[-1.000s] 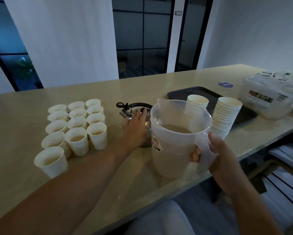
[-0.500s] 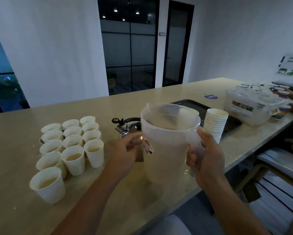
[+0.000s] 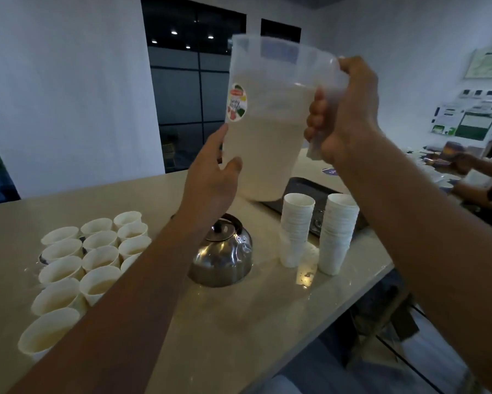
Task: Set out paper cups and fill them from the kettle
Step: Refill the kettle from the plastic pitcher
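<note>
Above the beige counter (image 3: 239, 322), the big see-through plastic jug (image 3: 267, 123) w/ milky drink hangs over the shiny round metal kettle (image 3: 222, 257). Right hand (image 3: 350, 115) grips its handle; left hand (image 3: 213, 177) cups its side, fingers spread. Filled white paper cups (image 3: 96, 260) sit left. Best tip slow, spout right over the kettle's top, so nothing spills.

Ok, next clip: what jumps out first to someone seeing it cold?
A big translucent pitcher of pale liquid, held up mid-frame: the right hand grips its handle, the left hand steadies its side. Below it a steel kettle sits on the counter, with a cluster of paper cups to its left.
</note>
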The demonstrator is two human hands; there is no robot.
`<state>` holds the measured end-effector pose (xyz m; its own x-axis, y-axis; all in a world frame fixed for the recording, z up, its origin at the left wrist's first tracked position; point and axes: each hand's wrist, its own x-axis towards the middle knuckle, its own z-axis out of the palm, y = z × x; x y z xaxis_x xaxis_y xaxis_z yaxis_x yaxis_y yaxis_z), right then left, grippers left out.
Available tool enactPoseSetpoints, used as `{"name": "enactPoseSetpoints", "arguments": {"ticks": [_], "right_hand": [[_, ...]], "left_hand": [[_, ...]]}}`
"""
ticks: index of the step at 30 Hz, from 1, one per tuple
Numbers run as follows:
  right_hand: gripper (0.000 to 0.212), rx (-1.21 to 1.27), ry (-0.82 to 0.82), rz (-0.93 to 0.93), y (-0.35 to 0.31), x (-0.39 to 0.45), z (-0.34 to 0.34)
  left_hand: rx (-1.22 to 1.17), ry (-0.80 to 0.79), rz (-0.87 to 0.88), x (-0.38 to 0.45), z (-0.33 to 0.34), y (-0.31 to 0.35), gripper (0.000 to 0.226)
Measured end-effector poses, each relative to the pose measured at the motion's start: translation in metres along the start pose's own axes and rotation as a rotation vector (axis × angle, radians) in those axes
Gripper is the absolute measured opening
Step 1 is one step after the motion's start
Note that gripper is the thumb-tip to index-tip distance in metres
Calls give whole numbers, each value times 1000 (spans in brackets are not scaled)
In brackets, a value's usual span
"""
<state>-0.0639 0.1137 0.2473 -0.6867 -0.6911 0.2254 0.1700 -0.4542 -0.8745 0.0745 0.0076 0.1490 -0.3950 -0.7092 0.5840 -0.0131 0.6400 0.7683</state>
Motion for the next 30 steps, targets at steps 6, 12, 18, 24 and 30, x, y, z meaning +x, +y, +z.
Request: {"name": "enactPoseSetpoints", "arguments": {"ticks": [6,12,18,24,30], "right_hand": [[44,-42,101,-116,-30,52,-14],[56,-98,259,-122,-26,110,-72],[42,-217,382,-142,9,154,-152],[35,-193,542,-60,68,199,-222],[33,-165,636,-41,119,227,-259]], "left_hand": [[79,-150,5,40,52,14,66],[160,-220,-30,53,97,-12,46],[237,-174,-129,49,99,-74,36],[417,-179,-340,16,89,-153,35],[521,-87,-157,12,90,-158,31]]}}
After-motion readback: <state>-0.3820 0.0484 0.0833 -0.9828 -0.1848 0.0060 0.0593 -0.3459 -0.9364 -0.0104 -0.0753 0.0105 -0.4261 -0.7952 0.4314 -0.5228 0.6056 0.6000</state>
